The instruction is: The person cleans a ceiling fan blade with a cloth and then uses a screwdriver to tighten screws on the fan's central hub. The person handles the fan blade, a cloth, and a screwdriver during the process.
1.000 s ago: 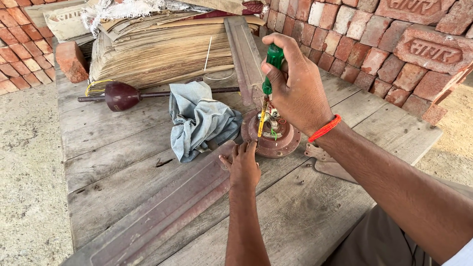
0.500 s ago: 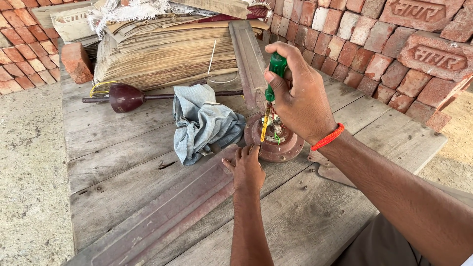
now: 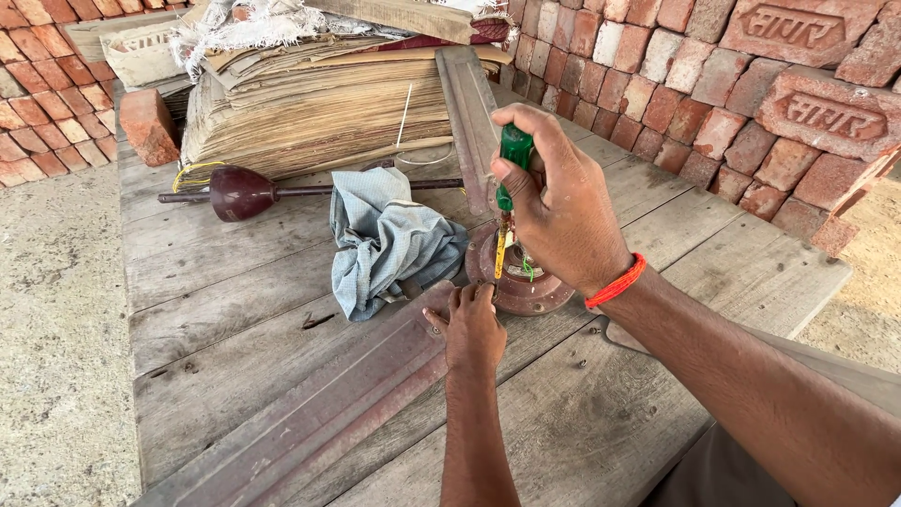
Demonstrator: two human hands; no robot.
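My right hand (image 3: 561, 211) grips a green-handled screwdriver (image 3: 512, 155) held upright, its tip down in a round brown fan motor hub (image 3: 530, 291) on the wooden table (image 3: 225, 291). An orange band circles that wrist. My left hand (image 3: 472, 324) presses flat where a long brown fan blade (image 3: 319, 404) meets the hub. A second blade (image 3: 469, 117) runs from the hub toward the back.
A crumpled blue-grey cloth (image 3: 389, 239) lies left of the hub. Behind it are a dark rod with a bell-shaped cover (image 3: 249, 192) and a stack of old papers (image 3: 310, 108). A brick wall (image 3: 751, 84) stands at right; a loose brick (image 3: 148, 127) sits at left.
Both hands stay on the hub and the screwdriver remains upright; only the view has shifted slightly.
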